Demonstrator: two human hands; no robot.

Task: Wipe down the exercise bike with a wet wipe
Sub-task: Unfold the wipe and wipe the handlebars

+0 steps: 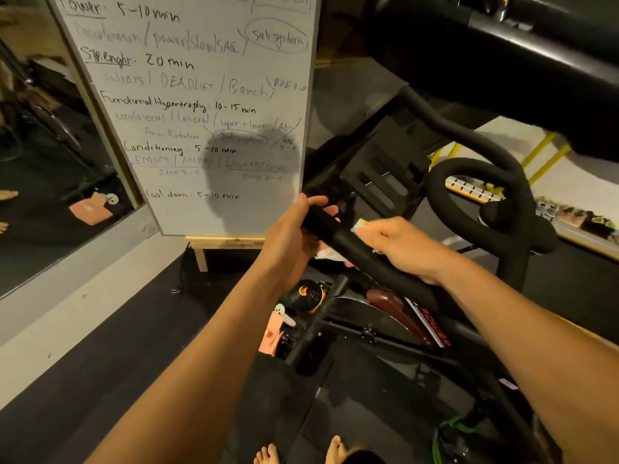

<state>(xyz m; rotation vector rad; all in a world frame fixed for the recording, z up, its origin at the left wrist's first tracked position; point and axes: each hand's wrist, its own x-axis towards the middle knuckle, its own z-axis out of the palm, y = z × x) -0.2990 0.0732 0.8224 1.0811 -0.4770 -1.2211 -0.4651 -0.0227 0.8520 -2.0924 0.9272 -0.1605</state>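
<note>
The black exercise bike [385, 333] stands in front of me, and its padded handlebar [355, 252] runs diagonally between my hands. My left hand [291, 236] grips the outer end of that bar, fingers curled round it. My right hand [402, 246] wraps the bar a little lower. It holds a pale wet wipe [330, 254] against the padding; the wipe shows under the bar and at my fingertips. The looped right side of the handlebar [495, 209] lies beyond my right hand. The dark red flywheel cover [388, 303] sits below.
A handwritten whiteboard [201, 112] leans on a wooden stand right behind the handlebar. A wall mirror [50, 155] is to the left. A pink packet [276, 329] and an orange-black bottle [308, 293] lie by the bike's base. Large black equipment [502, 45] looms at top right. My bare feet [335, 450] stand on dark flooring.
</note>
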